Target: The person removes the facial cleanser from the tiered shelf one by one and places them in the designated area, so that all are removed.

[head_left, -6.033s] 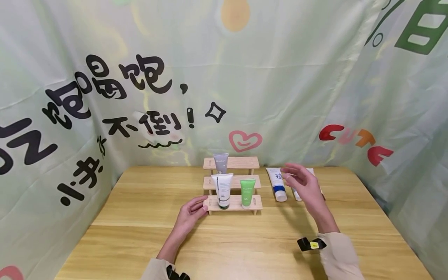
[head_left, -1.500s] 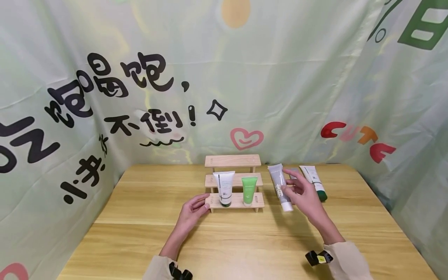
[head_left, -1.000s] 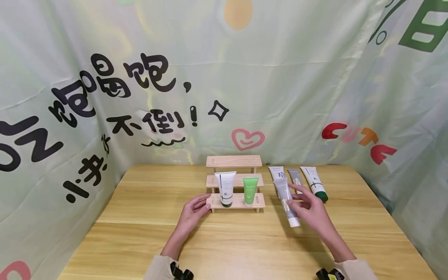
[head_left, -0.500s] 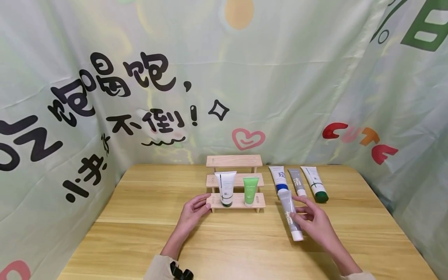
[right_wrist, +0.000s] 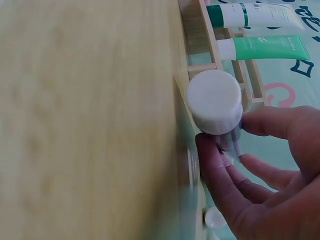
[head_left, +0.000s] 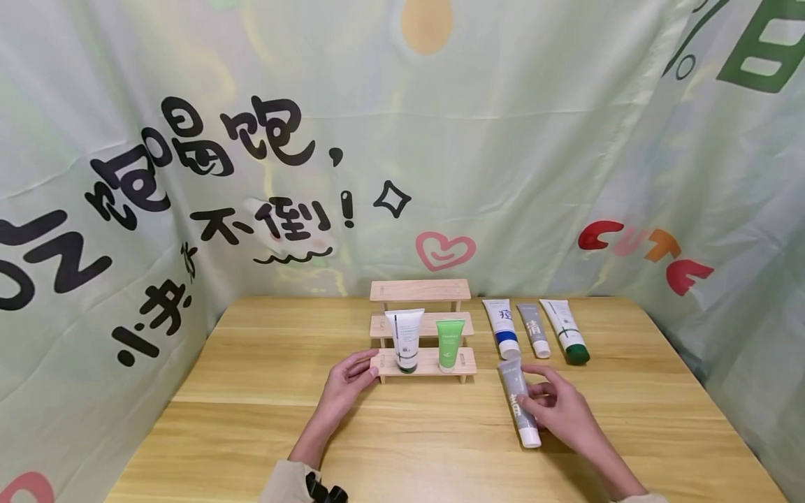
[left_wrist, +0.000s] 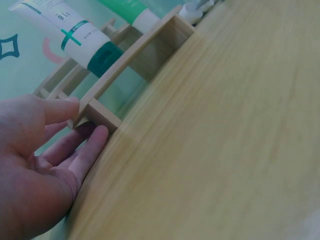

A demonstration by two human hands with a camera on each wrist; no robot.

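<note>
A three-tier wooden display stand [head_left: 420,361] stands at the back middle of the table. My left hand [head_left: 344,385] grips the left end of its lowest tier, thumb and fingers around the corner by the leg [left_wrist: 102,116]. On that tier a white squeeze tube with a dark green cap [head_left: 405,339] and a green tube [head_left: 449,344] stand upright on their caps. To the right, my right hand [head_left: 562,409] pinches a grey squeeze tube [head_left: 517,398] between thumb and fingers. Its white cap [right_wrist: 215,97] points towards me; whether it touches the table, I cannot tell.
Three tubes lie in a row at the back right of the table [head_left: 302,436]: a white one with a blue band [head_left: 501,327], a small grey one [head_left: 534,330] and a white one with a green cap [head_left: 566,332]. A printed cloth [head_left: 516,175] hangs behind.
The grey tube stood on the top tier six seconds ago. My right hand has since brought it right, then forward past the lying tubes. My left hand stays at the stand.
</note>
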